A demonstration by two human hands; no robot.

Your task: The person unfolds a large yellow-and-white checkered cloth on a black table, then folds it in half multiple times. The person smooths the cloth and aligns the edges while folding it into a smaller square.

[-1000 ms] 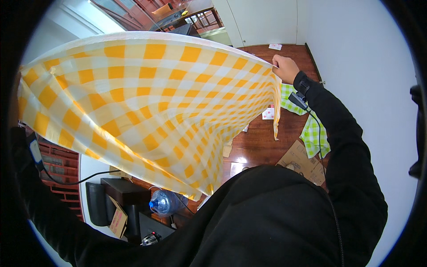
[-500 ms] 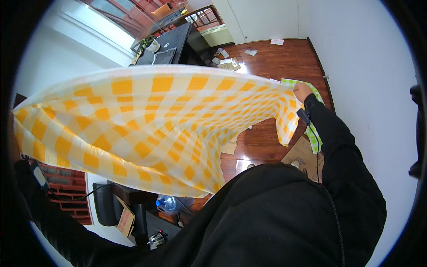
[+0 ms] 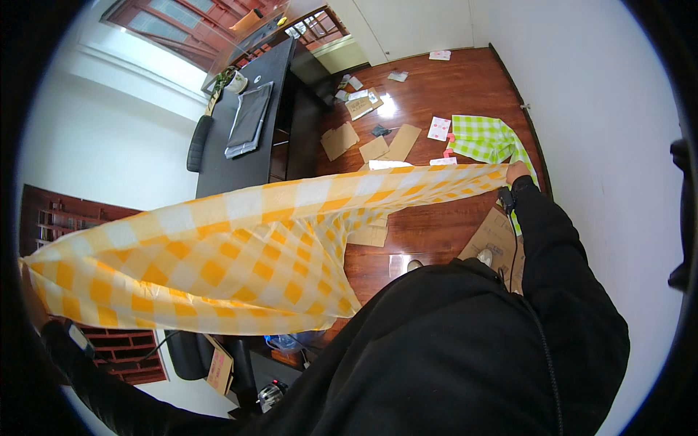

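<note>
A yellow-and-white checked plastic tablecloth (image 3: pixel 218 254) stretches between my raised arms. My right hand (image 3: pixel 517 172) is closed on its right corner, out beyond my body. At the far left rim of the view, my left hand (image 3: pixel 33 294) is dim and partly cut off; it grips the opposite corner. The upper edge runs nearly straight from hand to hand. Below it the sheet sags in folds, its lower part reaching toward my waist on the left.
Flat cardboard pieces (image 3: pixel 400 142) and papers (image 3: pixel 439 128) lie on the wooden floor (image 3: pixel 436 225). Beside my right hand is a green checked cloth (image 3: pixel 483 138). A black desk (image 3: pixel 218 174) stands ahead left, a white wall (image 3: pixel 589 145) on the right. Cardboard (image 3: pixel 494 240) lies near my feet.
Both hands have come down, and the tablecloth's upper edge has dropped and straightened. More of the desk and floor shows beyond it.
</note>
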